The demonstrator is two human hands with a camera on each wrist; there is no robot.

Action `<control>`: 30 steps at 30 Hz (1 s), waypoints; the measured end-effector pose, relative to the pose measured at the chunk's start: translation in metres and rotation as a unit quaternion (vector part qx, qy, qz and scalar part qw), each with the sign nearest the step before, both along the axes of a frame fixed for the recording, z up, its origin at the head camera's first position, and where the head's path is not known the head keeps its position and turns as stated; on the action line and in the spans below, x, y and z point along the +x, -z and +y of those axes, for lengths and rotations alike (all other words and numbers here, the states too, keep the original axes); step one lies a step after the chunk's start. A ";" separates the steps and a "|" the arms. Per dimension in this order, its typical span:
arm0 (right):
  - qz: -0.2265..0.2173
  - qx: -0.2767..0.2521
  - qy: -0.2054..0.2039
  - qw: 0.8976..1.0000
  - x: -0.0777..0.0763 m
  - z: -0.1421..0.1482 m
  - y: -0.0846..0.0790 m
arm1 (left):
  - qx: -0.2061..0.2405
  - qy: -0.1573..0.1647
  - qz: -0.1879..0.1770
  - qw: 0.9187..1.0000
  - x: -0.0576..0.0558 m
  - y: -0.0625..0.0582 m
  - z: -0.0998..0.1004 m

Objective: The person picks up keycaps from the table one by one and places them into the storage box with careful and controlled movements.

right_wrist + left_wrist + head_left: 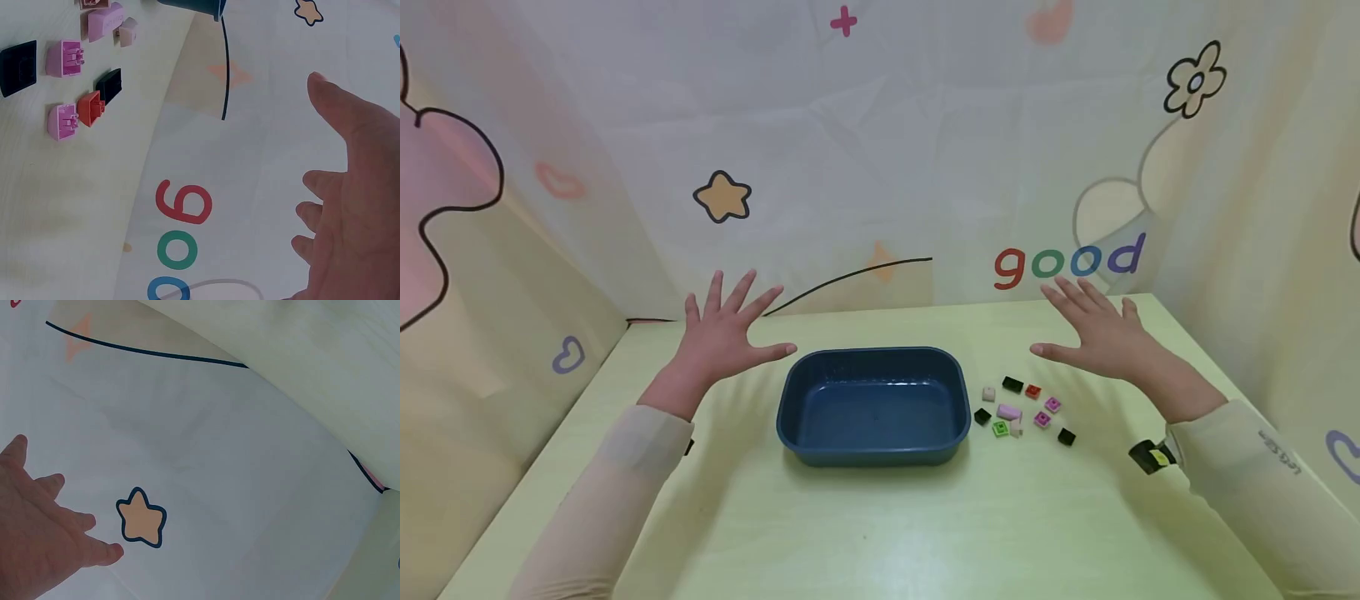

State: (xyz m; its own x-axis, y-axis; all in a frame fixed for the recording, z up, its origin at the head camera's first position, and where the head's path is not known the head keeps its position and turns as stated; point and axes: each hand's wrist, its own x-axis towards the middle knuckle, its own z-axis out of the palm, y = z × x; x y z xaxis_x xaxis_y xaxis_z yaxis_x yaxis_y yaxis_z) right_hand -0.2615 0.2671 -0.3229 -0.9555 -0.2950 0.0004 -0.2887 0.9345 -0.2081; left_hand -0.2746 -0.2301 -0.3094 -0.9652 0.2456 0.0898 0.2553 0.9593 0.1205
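Observation:
My left hand (721,337) is held up above the table, left of a dark blue rectangular tub (874,457), fingers spread and holding nothing. On the other side my right hand (1101,333) is raised too, its fingers straight and apart, behind and to the right of a group of small toy bricks. Among these are a lilac brick (1009,412), a red brick (1033,392), a green brick (1001,428) and a black brick (1067,437). In the right wrist view a pink brick (64,59) lies with its hollow underside showing. Neither hand touches the tub or bricks.
The pale green table (880,533) runs back to a printed cloth (880,150), which also hangs at both sides. The tub stands mid-table, open at the top, with the bricks scattered just right of it.

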 end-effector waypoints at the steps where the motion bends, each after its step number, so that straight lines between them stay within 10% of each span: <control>1: 0.001 0.000 -0.002 1.000 0.001 0.000 0.001 | 0.001 0.000 0.000 1.000 0.000 0.001 0.000; 30: 0.040 0.004 -0.022 0.999 0.002 0.003 -0.007 | 0.008 0.003 0.001 1.000 0.000 -0.005 0.004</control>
State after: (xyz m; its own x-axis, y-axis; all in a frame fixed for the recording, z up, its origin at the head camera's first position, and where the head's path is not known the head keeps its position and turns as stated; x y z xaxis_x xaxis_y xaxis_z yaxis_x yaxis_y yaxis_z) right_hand -0.2591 0.2704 -0.3159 -0.9388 -0.3362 0.0749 -0.3443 0.9223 -0.1757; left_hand -0.2750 -0.2263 -0.3040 -0.9636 0.2497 0.0956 0.2610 0.9559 0.1344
